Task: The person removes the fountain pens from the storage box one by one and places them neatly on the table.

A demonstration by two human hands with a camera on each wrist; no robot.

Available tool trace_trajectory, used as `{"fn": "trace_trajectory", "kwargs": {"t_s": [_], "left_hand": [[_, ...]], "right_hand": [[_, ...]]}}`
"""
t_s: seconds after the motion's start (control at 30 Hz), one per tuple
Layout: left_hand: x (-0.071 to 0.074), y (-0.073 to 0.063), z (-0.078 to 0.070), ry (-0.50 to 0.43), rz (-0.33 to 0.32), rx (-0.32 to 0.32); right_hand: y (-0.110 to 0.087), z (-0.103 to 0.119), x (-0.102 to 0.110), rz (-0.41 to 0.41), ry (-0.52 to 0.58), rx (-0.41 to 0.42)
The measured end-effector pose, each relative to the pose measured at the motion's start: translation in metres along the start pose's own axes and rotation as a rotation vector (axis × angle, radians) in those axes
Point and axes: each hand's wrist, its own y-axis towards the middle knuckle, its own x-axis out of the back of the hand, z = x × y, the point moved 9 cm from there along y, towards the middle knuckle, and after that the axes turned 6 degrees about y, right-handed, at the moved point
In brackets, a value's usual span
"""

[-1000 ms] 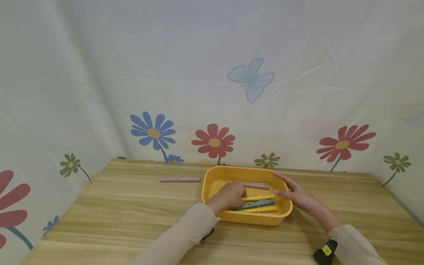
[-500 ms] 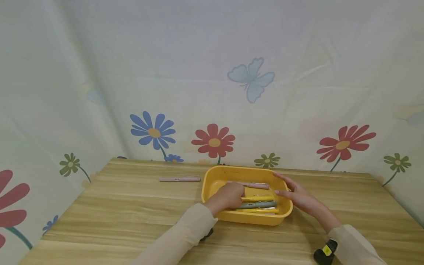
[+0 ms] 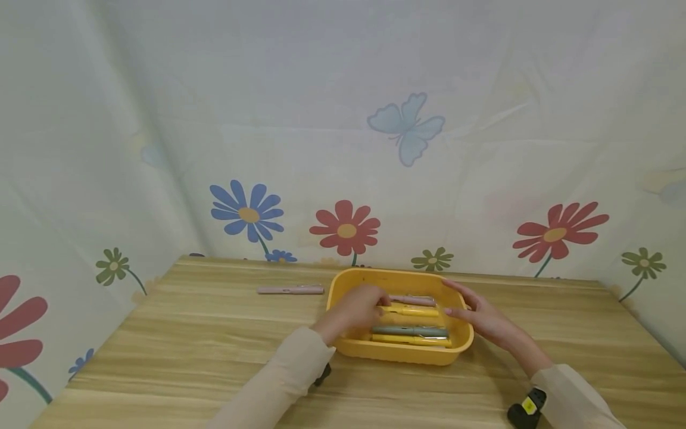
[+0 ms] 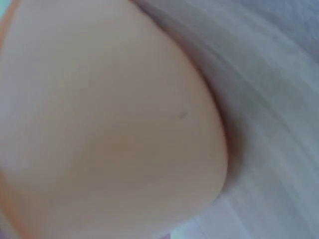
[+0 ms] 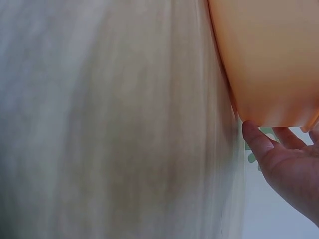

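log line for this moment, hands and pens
left hand: holds yellow pen | right hand: holds bin, right end | in bin: more pens | on table: pink pen

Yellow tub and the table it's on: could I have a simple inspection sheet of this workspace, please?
Surface: wood-grain table.
Job's things: yellow tub containing a pink pen, a grey-green pen and a yellow pen; a second pink pen lies on the table, left of the tub.
Clutter: nothing seen.
Hands: left hand pinches another yellow pen at the tub; right hand grips the tub's right end.
Cables: nothing seen.
Surroundings: pale floral backdrop behind the table.
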Motion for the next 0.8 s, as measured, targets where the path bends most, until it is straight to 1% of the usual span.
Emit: {"fn": "trace_trajectory", "kwargs": {"t_s": [0.1,0.27,0.4,0.5,0.6,0.8], "left_hand": [[0.006,-0.002,0.002,-0.013,-0.006,0.002],[0.017,-0.005,0.005,0.012,-0.034,-0.014],[0.025,-0.007,0.011,0.017,-0.049,0.005],[0.03,-0.01,0.016,0.01,-0.058,0.028],[0.035,-0.015,0.02,-0.015,-0.074,0.03],[0.043,-0.024,0.029,-0.048,-0.115,0.006]], "right_hand": [[0.001,-0.002,0.0,-0.005,0.006,-0.014],[0.0,-0.002,0.0,-0.005,0.018,-0.011],[-0.001,0.001,0.0,-0.001,0.016,-0.007],[0.0,0.002,-0.001,-0.001,0.015,-0.01],[0.0,0.001,-0.001,-0.005,0.012,-0.01],[0.0,0.001,0.0,-0.015,-0.017,-0.005]]}}
